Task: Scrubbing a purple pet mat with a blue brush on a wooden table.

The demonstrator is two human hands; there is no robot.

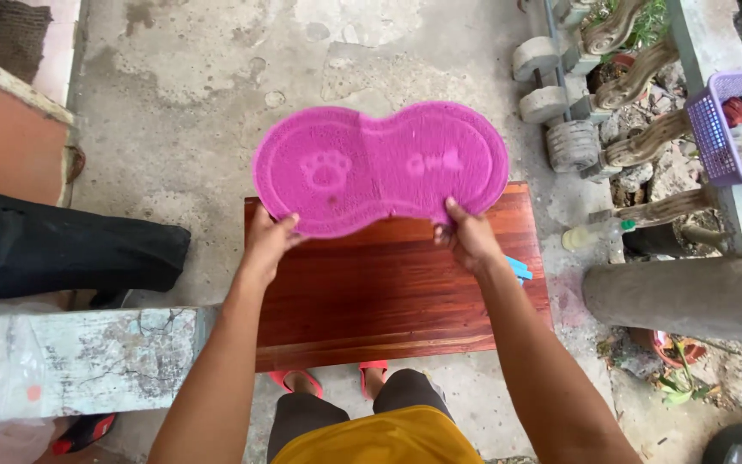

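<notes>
Mat: a bright pink mat (380, 167) shaped like a peanut sits in the middle of the frame, a bit above center. It has a paw print on its left half and a bone shape on its right half.
Left hand: the left hand (266, 241) is closed on the mat's lower left edge, pinching it with the fingers.
Right hand: the right hand (467, 236) is closed on the mat's lower right edge, thumb on top.
Table: a shiny red-brown wooden table (388, 292) is under the hands. The near edge of the mat is over its far side, and the rest sticks out over the gray concrete floor (199, 86).
Blue thing: a small light blue thing (519, 270) peeks out just right of the right wrist. I cannot tell what it is.
Basket: a purple plastic basket (723, 129) is at the upper right edge.
Bottle: a clear bottle with a green cap (594, 234) lies on the ground at the right.
Feet: red sandals (302, 382) show at the bottom, under the table edge.
</notes>
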